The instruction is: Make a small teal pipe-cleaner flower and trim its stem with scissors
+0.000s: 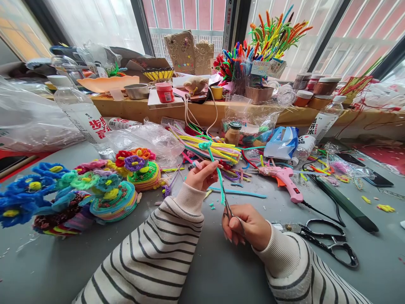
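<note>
Between the fingertips of my left hand (202,174) is pinched a green pipe cleaner (219,181), its top twisted into a small curl above the hand. The lower stretch hangs down toward my right hand (245,226). That hand is wrapped round the handles of small scissors (226,203), whose thin blades point up along the pipe cleaner; whether they touch it or cut it I cannot tell. Small green snippets (212,206) lie on the table just left of the blades. A blue pipe cleaner (247,194) lies behind them.
Pipe-cleaner flowers (34,185) in round coiled pots stand at the left. A pink glue gun (284,181) and large black-handled scissors (332,242) lie at the right. A bundle of pipe cleaners (209,145) lies ahead, before a cluttered ledge (177,110). Water bottles (79,109) stand on both sides.
</note>
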`<action>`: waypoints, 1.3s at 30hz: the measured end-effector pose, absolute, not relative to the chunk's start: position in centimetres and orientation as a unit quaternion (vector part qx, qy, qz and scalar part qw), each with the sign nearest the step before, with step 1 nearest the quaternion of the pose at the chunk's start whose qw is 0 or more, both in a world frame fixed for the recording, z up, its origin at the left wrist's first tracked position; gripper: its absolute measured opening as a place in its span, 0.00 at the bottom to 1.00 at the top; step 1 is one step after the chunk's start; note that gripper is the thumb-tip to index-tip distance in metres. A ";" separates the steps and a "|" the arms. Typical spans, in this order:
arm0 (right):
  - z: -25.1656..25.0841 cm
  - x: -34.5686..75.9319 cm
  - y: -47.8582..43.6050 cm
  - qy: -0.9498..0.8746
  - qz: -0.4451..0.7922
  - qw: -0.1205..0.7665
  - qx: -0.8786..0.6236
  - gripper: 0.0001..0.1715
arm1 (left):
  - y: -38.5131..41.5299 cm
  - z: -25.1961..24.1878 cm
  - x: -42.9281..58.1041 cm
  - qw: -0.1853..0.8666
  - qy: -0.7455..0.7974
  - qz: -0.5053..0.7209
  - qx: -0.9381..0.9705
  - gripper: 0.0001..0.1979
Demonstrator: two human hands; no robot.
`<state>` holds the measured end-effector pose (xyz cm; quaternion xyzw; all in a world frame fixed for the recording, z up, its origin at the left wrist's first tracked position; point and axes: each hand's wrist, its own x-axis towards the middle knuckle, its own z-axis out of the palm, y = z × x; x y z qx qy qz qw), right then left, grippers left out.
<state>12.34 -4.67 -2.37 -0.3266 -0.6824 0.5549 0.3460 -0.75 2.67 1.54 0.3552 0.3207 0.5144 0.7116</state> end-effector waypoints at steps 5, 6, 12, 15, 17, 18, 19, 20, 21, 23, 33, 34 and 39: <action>-1.9 12.3 -4.7 -0.695 0.509 0.355 -0.363 0.32 | 2.8 1.6 -0.9 0.711 0.323 0.528 0.334 0.09; -1.9 12.3 -4.6 -0.696 0.500 0.357 -0.371 0.32 | 2.8 1.6 -0.9 0.712 0.326 0.529 0.327 0.09; -1.9 12.4 -4.5 -0.670 0.538 0.352 -0.371 0.35 | 2.8 1.5 -0.9 0.710 0.338 0.528 0.319 0.10; -1.6 12.3 -4.6 -0.675 0.559 0.336 -0.345 0.40 | 2.7 1.4 -0.9 0.716 0.331 0.518 0.332 0.09; -1.3 12.4 -4.7 -0.694 0.553 0.314 -0.338 0.40 | 2.7 1.4 -0.8 0.722 0.323 0.507 0.342 0.09; -1.1 12.4 -4.7 -0.705 0.545 0.305 -0.336 0.40 | 2.6 1.3 -0.7 0.725 0.320 0.501 0.348 0.09; -1.0 12.5 -4.7 -0.716 0.535 0.300 -0.334 0.40 | 2.6 1.3 -0.7 0.727 0.318 0.495 0.354 0.09; -0.9 12.5 -4.7 -0.725 0.525 0.296 -0.334 0.40 | 2.6 1.2 -0.6 0.729 0.315 0.488 0.362 0.09; -0.9 12.6 -4.7 -0.730 0.518 0.295 -0.335 0.40 | 2.5 1.2 -0.5 0.730 0.313 0.482 0.370 0.09; -0.9 12.6 -4.7 -0.732 0.513 0.293 -0.339 0.40 | 2.5 1.1 -0.4 0.729 0.311 0.476 0.381 0.09; -1.2 12.3 -4.6 -0.722 0.495 0.324 -0.358 0.36 | 2.5 0.9 -0.3 0.727 0.310 0.481 0.378 0.10; -1.3 12.3 -4.6 -0.722 0.490 0.328 -0.362 0.36 | 2.5 0.9 -0.3 0.728 0.312 0.485 0.372 0.10; -1.7 12.2 -4.6 -0.715 0.474 0.354 -0.373 0.35 | 2.6 1.0 -0.3 0.726 0.320 0.502 0.344 0.11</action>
